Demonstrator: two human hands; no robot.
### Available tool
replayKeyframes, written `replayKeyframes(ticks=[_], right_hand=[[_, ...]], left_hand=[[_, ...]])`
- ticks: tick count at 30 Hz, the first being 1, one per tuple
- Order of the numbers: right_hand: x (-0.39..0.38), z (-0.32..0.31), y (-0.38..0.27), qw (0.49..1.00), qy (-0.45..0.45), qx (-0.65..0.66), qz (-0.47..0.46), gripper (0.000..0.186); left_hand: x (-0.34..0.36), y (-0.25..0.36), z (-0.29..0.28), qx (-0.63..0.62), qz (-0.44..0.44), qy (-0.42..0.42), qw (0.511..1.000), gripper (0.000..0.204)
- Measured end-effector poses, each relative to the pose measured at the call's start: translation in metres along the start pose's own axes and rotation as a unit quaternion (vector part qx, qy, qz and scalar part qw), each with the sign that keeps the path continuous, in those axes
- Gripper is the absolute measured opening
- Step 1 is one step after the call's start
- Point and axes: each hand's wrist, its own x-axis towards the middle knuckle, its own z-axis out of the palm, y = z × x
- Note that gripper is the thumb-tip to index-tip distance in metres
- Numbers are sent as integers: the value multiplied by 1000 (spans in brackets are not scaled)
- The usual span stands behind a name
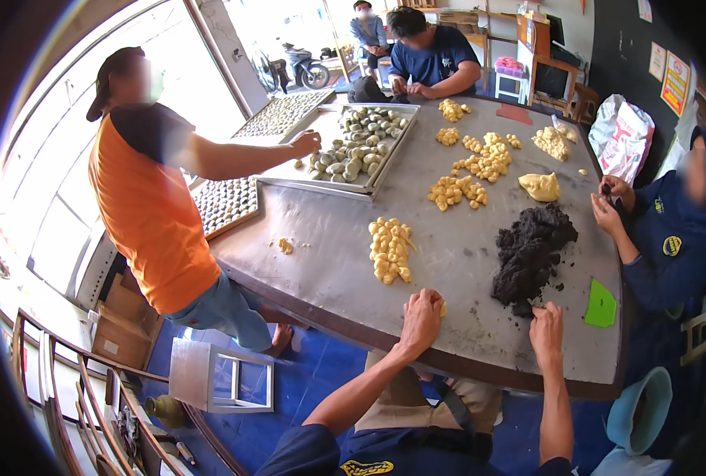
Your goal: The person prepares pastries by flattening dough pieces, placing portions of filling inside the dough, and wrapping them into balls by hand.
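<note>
In the lower middle of the frame the left hand [421, 314] is curled shut on a small piece of yellow dough [443, 309], which shows just at its right edge and rests on the metal surface [456, 254]. To its right, the right hand [546, 327] lies with fingers bent at the lower edge of the dark filling mound [531, 252], touching its loose crumbs; whether it grips any cannot be told.

Just above the left hand sits a pile of yellow dough pieces [390, 250]. More dough balls [458, 191] lie in clusters toward the upper middle, and a larger dough lump [540, 186] sits above the dark mound. A green scraper [600, 305] lies flat at the right, near the surface's edge.

In the upper middle a metal tray [379, 170] holds pale shaped pieces; a person in an orange shirt [151, 210] at the left reaches a hand [306, 143] to its near corner. At the right edge a person in blue [670, 238] holds something small in both hands, and another in blue [432, 55] sits at the far end, top of the frame.
</note>
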Motion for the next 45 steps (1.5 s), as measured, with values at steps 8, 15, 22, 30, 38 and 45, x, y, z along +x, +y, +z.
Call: replayKeyframes(ticks=[8,15,22,30,38,45], right_hand=[[-37,-17,-31,991,-67,20,111,54],[-44,-25,-57,988,18,143,58,39],[-17,-28,-109,952,27,298,59,40],[-5,-15,-138,919,-15,390,-46,32],[-7,-8,-156,955,46,283,-77,20],[9,-6,-124,838,-29,524,149,32]], left_hand=[[2,-15,-10,-330,-137,-31,934,31],[1,21,20,-296,-120,-92,943,36],[-7,73,22,-215,-10,-177,960,28],[2,6,29,-59,113,-137,982,33],[-7,15,22,-40,-2,-175,984,40],[-3,23,9,-197,61,-206,956,37]])
